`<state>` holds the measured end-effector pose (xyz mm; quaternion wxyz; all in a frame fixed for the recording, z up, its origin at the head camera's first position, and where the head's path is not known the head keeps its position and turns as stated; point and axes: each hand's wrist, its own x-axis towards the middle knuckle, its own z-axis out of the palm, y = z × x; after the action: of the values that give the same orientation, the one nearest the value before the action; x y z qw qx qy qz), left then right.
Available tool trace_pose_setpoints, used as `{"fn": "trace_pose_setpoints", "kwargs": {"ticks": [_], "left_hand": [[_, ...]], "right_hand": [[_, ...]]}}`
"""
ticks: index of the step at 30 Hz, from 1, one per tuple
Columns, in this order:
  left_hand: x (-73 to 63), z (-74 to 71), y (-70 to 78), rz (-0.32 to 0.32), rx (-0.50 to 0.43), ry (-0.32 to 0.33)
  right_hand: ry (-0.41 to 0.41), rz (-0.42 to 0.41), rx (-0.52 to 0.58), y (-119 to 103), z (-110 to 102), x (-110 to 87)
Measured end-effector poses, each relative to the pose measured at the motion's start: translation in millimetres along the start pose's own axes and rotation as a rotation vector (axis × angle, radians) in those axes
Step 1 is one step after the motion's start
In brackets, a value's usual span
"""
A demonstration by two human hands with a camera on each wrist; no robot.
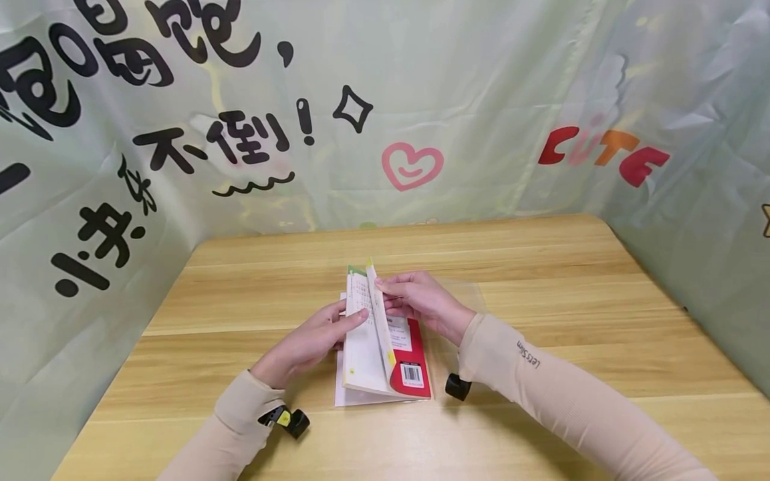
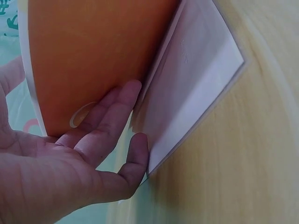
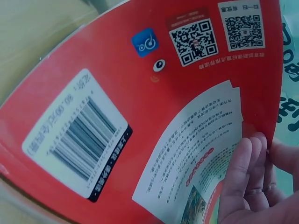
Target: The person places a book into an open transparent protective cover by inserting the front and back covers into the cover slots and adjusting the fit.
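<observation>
Both hands hold a thin book (image 1: 363, 357), partly open and tilted up above the table. My left hand (image 1: 321, 334) grips its left side, thumb on a white printed page. In the left wrist view its fingers (image 2: 110, 119) lie against the orange outside cover (image 2: 93, 51). On the other side, my right hand (image 1: 424, 300) pinches the upper part of the turned-up pages and red back cover (image 1: 416, 351). That cover, bent in the right wrist view, shows a barcode (image 3: 81, 137) and two QR codes. Beneath the book lies a pale flat booklet or sheet (image 1: 340, 394).
A clear plastic sheet (image 1: 466, 294) lies by the right hand on the wooden table (image 1: 252, 274). Black wrist cameras hang under the left sleeve (image 1: 240, 407) and right sleeve (image 1: 511, 354). A printed cloth backdrop (image 1: 481, 120) surrounds the table's back and sides.
</observation>
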<state>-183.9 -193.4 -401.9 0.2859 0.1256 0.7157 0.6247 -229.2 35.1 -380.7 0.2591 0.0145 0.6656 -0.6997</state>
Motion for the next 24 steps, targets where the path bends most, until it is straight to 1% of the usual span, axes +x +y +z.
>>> {"fn": "trace_pose_setpoints", "kwargs": {"ticks": [4,7,14,17,24], "left_hand": [[0.6,0.3,-0.1,-0.001,0.0,0.014],[0.7,0.6,0.0,-0.008,0.003,0.023],[0.3,0.2,0.2,-0.013,-0.004,0.018],[0.4,0.1,0.2,-0.009,-0.007,0.015],[1.0,1.2,-0.1,-0.026,-0.015,0.035]], "right_hand": [[-0.03,0.004,0.036,-0.7,0.2,-0.9],[-0.035,0.002,0.045,-1.4,0.4,-2.0],[-0.016,0.007,0.062,-0.2,-1.1,-3.0],[-0.007,-0.009,0.066,0.6,-1.9,-3.4],[0.012,-0.037,0.075,3.0,-3.5,-3.0]]}}
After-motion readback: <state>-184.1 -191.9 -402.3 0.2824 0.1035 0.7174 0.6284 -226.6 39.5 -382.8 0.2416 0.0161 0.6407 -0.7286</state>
